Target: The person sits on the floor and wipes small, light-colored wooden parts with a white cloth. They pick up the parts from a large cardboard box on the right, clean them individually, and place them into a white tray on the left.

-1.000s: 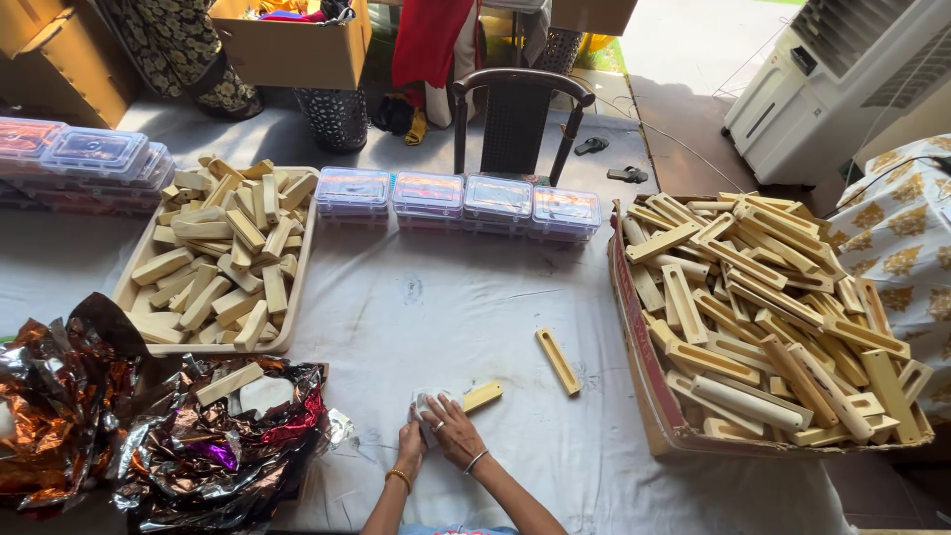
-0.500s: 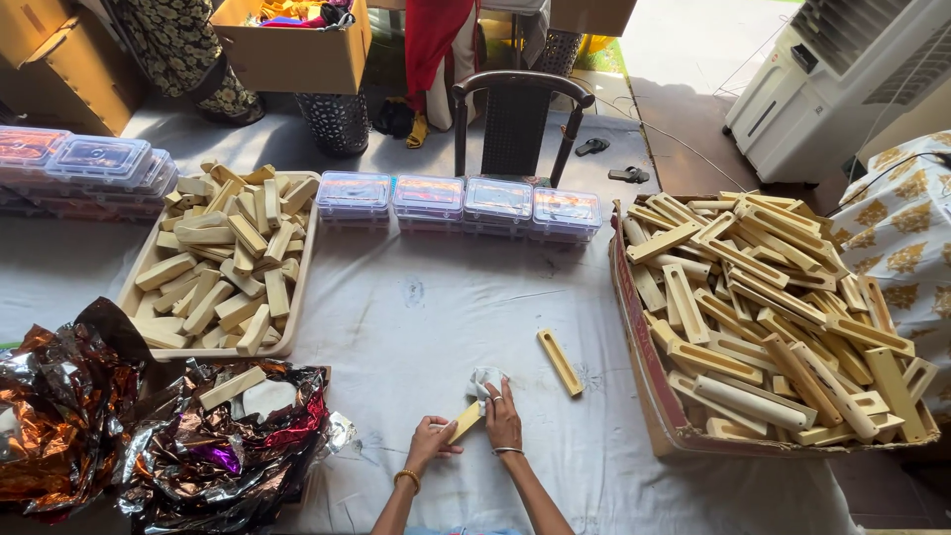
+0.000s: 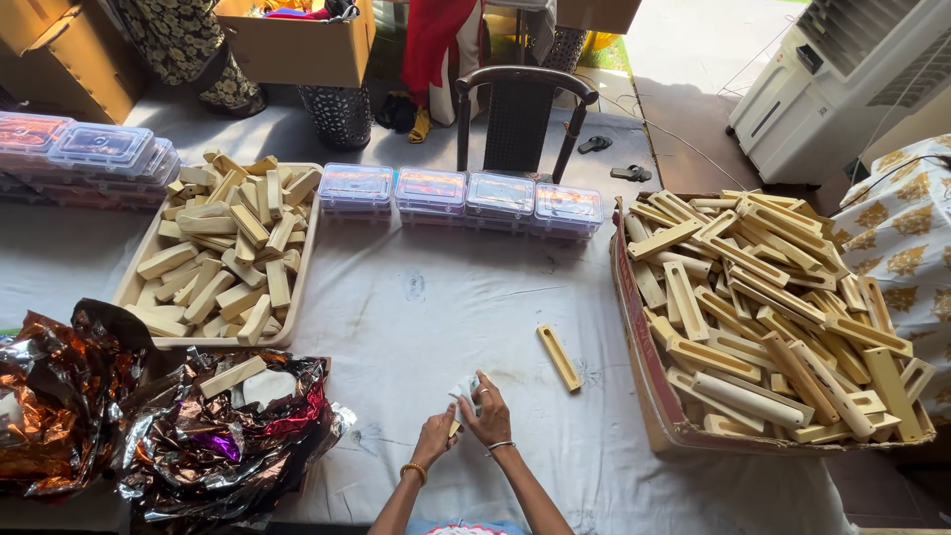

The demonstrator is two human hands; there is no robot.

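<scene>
My left hand [image 3: 436,438] and my right hand [image 3: 488,411] meet near the front edge of the white cloth-covered table [image 3: 416,297]. Between them they grip a short pale wooden block [image 3: 455,428] and a small whitish cloth or paper [image 3: 464,389], which the right hand presses against the block. Most of the block is hidden by my fingers. A slotted wooden bar [image 3: 559,358] lies loose on the cloth just right of my hands.
A tray [image 3: 134,282] heaped with short wooden blocks stands at the left, a cardboard box [image 3: 649,381] of long wooden bars at the right. Clear plastic boxes [image 3: 461,195] line the back. Crumpled shiny foil [image 3: 198,436] lies front left. A dark chair [image 3: 525,114] stands beyond.
My hands have shifted a little to the right and up with the block. The block, earlier showing between them, is now mostly covered by my fingers and the cloth.
</scene>
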